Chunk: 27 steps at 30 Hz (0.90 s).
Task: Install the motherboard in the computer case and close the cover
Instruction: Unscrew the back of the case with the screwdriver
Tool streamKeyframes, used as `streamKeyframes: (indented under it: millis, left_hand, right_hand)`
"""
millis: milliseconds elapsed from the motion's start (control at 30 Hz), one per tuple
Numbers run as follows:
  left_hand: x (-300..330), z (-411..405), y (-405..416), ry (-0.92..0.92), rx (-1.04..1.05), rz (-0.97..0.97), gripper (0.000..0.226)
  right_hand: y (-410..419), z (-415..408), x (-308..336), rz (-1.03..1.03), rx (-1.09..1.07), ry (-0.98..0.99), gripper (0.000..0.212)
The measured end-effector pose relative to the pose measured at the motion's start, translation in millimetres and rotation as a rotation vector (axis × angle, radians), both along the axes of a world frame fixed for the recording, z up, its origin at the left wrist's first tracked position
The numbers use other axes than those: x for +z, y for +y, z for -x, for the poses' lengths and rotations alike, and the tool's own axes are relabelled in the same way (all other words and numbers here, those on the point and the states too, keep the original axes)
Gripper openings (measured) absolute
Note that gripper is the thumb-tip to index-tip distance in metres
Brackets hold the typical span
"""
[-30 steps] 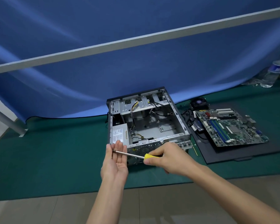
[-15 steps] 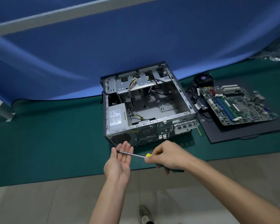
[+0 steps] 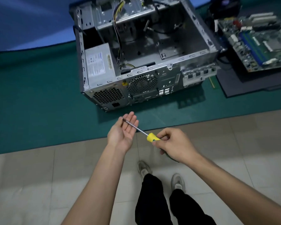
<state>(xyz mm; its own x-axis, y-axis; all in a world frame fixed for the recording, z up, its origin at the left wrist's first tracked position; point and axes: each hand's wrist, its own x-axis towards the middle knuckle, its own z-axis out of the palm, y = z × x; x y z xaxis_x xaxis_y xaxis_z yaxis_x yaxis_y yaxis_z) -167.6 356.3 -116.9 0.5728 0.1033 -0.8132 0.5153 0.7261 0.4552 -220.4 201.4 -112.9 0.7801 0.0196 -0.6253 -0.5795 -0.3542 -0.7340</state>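
Note:
The open computer case lies on its side on the green mat, its inside bare metal with loose cables and a power supply at the left. The motherboard rests on a black panel to the right of the case. My right hand grips the yellow handle of a screwdriver. Its shaft lies across the upturned palm of my left hand, whose fingers are straight. Both hands are in front of the case, above the mat's near edge.
The green mat covers the floor under the case, with pale tiles nearer me. A cooler fan sits behind the motherboard. A blue cloth hangs at the back. My legs and shoes show below.
My view has tilted down and drawn nearer, so the case sits higher and larger. Both hands with the screwdriver have come back from the case's rear face toward me.

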Motion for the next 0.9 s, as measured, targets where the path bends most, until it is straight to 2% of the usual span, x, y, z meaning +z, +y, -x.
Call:
streamKeyframes:
  millis: [100,267,400,500,600,900]
  left_hand:
    - [-8,-10,-4,0.017,-0.048,-0.047,0.021]
    - [-14,-28,-11,0.034,-0.113,-0.104,0.034]
    - [-17,-37,-15,0.060,-0.148,-0.131,0.019]
    - [-18,-42,-16,0.077,-0.143,-0.146,0.014]
    - [-19,-48,-16,0.100,-0.130,-0.169,0.025]
    - [-16,-55,-15,0.142,-0.166,-0.186,0.018]
  right_hand:
    - [9,7,-15,-0.038,-0.090,0.016,0.017]
    - [25,13,-25,-0.094,-0.232,0.006,0.014]
    - [36,15,-29,-0.152,-0.341,0.035,0.011]
    - [42,14,-31,-0.162,-0.358,0.053,0.010]
    - [44,10,-32,-0.169,-0.349,0.053,0.012]
    - [43,2,-28,-0.196,-0.352,0.080,0.013]
